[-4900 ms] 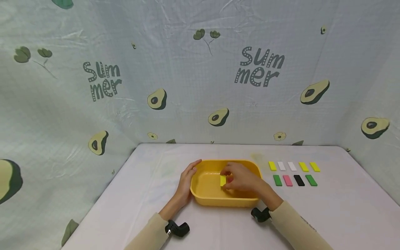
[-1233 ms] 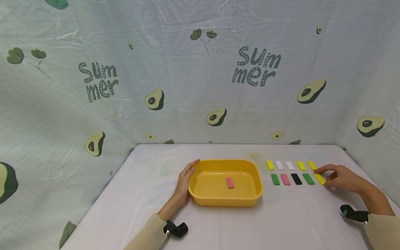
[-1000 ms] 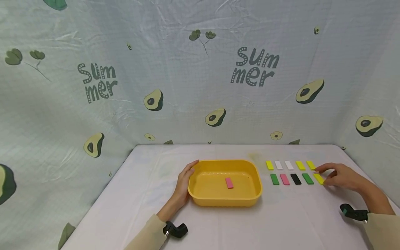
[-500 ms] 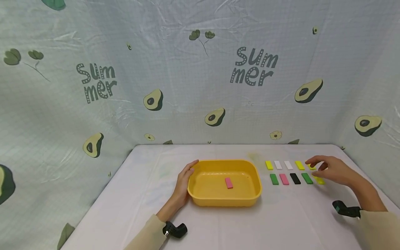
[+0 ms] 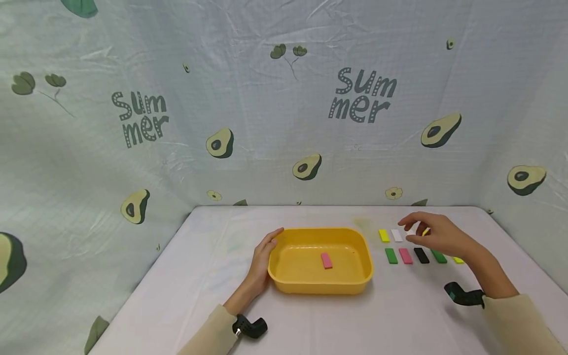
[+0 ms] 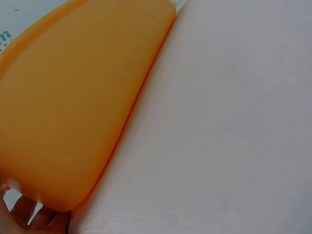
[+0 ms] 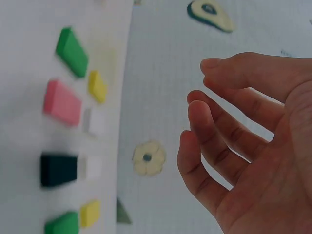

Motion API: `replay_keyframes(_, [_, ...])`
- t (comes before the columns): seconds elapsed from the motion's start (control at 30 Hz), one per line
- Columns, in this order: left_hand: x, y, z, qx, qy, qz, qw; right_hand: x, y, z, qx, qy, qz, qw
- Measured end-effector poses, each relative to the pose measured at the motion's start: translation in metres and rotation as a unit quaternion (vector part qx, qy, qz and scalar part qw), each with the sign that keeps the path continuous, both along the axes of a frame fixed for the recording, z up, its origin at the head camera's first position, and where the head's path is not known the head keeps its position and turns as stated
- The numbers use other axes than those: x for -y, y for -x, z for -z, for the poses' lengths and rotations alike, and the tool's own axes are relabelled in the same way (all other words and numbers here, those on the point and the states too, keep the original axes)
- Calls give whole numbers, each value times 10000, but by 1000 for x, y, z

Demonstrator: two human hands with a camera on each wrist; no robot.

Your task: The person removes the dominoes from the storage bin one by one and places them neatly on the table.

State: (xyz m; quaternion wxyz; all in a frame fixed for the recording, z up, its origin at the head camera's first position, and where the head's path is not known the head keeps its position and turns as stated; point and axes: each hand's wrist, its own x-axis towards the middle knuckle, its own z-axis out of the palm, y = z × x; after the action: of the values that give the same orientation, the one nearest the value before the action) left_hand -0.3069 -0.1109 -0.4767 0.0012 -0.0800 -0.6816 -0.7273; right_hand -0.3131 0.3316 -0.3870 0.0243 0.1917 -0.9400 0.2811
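My left hand point(image 5: 261, 261) rests along the left wall of a yellow-orange plastic basin point(image 5: 319, 287), its fingertips at the rim. In the left wrist view, fingers point(image 6: 46, 217) touch the basin's end wall. One pink block point(image 5: 326, 261) lies inside. My right hand point(image 5: 445, 237) hovers over the block rows right of the basin; the right wrist view shows its fingers apart and loosely bent, with nothing between them. Beneath it, partly covered, are a green block point(image 5: 439, 257) and a yellow block point(image 5: 458, 260). A black block point(image 5: 421, 255) lies just in front of its fingertips.
Left of my right hand lie a yellow block point(image 5: 383, 235) and a white block point(image 5: 397, 235) in the back row, with a green block point(image 5: 391, 256) and a pink block point(image 5: 406, 256) in front. A patterned cloth point(image 5: 266, 98) hangs behind the white table point(image 5: 213, 227).
Earlier my right hand pinched a yellow block over the basin; that block lies at the front row's right end, released. The hand has since risen and moved left. My left hand has stayed put.
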Motion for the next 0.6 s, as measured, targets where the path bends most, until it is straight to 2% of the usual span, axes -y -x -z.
replay_keyframes(0.3, [-1,1,-1,-24,-42,5,10000,56,6,-15,-221,280,-796,9962])
replay_keyframes(0.47, [-1,1,0,-48,-21,16,10000,85,12,-12,-188,324,-1317,9906])
replay_keyframes(0.6, [-1,1,0,-36,-4,20,10000,105,14,-8,-57,302,-1533,9877])
